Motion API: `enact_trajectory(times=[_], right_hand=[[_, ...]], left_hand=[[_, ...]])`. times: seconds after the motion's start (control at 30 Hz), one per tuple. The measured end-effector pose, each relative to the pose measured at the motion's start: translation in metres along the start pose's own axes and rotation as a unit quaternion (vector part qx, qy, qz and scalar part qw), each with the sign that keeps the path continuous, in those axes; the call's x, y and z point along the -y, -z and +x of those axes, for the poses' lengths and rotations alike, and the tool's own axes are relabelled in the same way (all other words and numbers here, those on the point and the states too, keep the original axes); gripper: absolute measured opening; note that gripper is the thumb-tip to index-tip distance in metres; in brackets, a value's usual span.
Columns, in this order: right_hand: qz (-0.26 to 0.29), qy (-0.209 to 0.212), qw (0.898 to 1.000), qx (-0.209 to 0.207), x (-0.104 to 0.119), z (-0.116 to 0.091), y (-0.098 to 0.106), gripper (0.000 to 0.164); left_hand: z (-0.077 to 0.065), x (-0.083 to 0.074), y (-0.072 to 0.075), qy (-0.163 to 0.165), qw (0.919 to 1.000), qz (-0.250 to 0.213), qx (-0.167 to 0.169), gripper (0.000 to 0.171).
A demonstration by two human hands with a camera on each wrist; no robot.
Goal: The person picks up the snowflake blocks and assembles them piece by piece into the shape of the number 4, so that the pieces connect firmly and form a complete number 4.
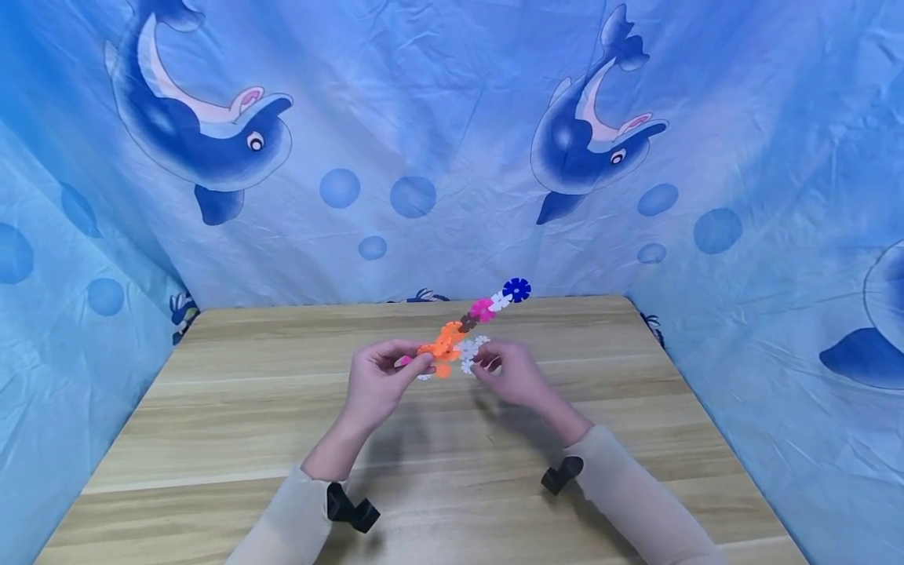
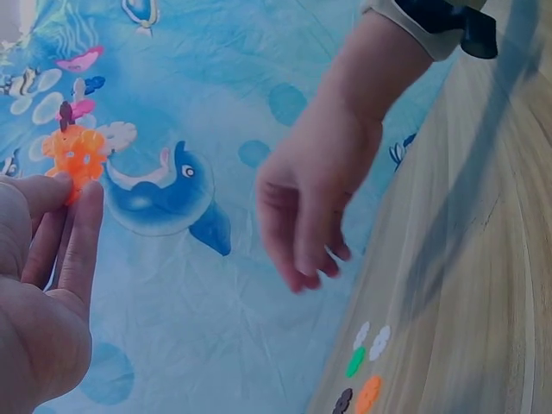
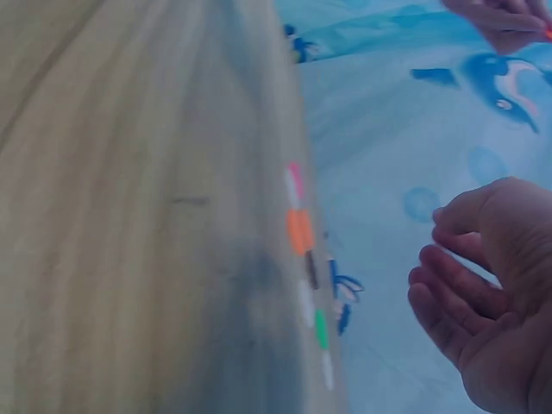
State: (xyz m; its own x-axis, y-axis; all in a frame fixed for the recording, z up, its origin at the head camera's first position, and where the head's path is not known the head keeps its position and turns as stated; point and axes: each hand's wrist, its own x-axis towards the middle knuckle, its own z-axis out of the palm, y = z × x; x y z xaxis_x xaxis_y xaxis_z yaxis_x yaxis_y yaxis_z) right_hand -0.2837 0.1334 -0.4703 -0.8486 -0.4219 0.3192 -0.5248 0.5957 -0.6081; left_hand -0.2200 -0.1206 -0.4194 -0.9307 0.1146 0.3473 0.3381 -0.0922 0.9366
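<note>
Along the far side of your scene hangs a blue curtain (image 1: 452, 118), and before it spreads the wooden table (image 1: 494, 494). Held up over the table's far part is your chain of flower-shaped discs (image 1: 452, 333). Its long axis slants from your left hand (image 1: 381, 380) toward the far right, where a dark blue disc (image 1: 517, 289) ends it. Your right hand (image 1: 510, 375) lies just right of the chain's near part; from the head its fingertips look close to the white discs (image 1: 467, 349) there, but the left wrist view shows them apart from the chain.

Your left hand is the nearer one, thumb and fingers pinching the orange discs (image 2: 78, 155) at the chain's near part. Your right hand is relaxed, its fingers loosely bent, and you can see nothing held between them.

Smallest of all, loose pieces lie flat on the far part of the table, among them a green piece (image 2: 355, 362) and a dark piece (image 2: 343, 400).
</note>
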Motion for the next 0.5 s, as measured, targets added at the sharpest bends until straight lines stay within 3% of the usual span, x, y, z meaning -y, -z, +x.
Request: enact_trajectory(times=[0.2,0.5], right_hand=[[-0.096,0.011,0.994,0.049,-0.007,-0.001,-0.016,0.020],[-0.164,-0.007,0.981,0.107,-0.003,0.003,-0.025,0.029]], left_hand=[[-0.001,-0.002,0.000,0.000,1.0000,0.007,0.003,0.022],[-0.001,-0.005,0.002,0.016,0.9997,0.020,0.000,0.021]])
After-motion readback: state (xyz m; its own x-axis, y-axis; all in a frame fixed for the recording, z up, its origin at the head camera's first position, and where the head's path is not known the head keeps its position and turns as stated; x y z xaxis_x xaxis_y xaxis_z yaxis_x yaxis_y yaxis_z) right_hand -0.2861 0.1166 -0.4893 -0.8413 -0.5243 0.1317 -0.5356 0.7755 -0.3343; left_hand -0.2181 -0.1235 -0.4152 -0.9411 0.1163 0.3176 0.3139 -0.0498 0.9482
